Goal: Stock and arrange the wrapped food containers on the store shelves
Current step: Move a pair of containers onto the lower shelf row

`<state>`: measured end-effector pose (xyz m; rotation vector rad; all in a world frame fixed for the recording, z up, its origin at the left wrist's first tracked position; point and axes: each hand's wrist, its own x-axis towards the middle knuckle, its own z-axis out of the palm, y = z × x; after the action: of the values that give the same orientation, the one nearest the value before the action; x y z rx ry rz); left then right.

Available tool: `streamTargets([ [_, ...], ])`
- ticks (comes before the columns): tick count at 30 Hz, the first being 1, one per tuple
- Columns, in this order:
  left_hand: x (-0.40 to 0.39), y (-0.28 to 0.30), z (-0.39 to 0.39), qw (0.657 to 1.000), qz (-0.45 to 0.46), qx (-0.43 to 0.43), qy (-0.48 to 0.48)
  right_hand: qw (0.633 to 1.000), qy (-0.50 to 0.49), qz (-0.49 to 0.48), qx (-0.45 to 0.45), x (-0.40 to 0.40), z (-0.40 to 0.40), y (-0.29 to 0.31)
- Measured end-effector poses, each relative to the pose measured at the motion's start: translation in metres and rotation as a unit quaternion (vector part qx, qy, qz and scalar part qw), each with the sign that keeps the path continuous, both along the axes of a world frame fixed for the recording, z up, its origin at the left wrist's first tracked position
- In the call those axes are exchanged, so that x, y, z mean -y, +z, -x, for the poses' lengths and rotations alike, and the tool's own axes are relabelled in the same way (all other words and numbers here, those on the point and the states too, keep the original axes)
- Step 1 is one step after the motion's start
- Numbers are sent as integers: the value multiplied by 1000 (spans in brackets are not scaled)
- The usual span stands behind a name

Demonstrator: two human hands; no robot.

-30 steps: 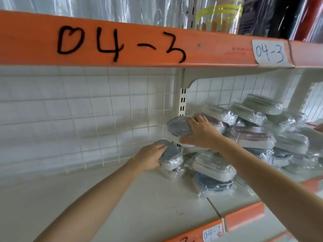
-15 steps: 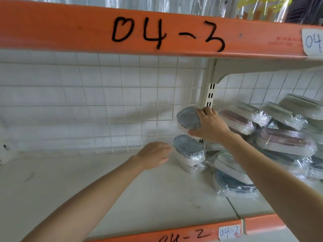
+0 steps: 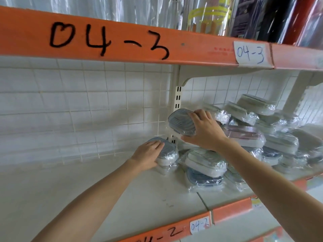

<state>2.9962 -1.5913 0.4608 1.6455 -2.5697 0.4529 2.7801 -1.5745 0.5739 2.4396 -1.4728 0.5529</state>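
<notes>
We see the white shelf (image 3: 122,198) with its heap of wrapped containers (image 3: 262,137) at the right. Our right hand (image 3: 204,131) grips a blue-lidded container (image 3: 181,122) held above the shelf. Our left hand (image 3: 148,155) — off it half a second ago — now clasps the stacked container (image 3: 167,152) at the heap's left edge.

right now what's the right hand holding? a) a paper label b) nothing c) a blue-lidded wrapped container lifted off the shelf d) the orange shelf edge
c: the right hand grips a blue-lidded wrapped container held up above the shelf, while the left hand holds another one down on it.
</notes>
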Motion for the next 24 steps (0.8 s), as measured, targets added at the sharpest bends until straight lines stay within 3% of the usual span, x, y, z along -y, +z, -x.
streamTargets([
  [4, -28, 6, -31, 999, -7, -36, 23, 999, 36, -19, 8, 5, -28, -12],
  [9, -92, 9, -112, 988, -11, -67, 141, 992, 108, -60, -2, 7, -84, -39],
  [13, -153, 15, -156, 961, -50, 8, 271, 964, 219, -149, -12, -4, -128, -72],
  [19, -201, 3, -160, 945, -75, 99, 301, 906, 315, -269, -85, -10, -156, -106],
  [24, -197, 1, -161, 939, -111, -24, 323, 903, 278, -275, -178, -10, -162, -121],
])
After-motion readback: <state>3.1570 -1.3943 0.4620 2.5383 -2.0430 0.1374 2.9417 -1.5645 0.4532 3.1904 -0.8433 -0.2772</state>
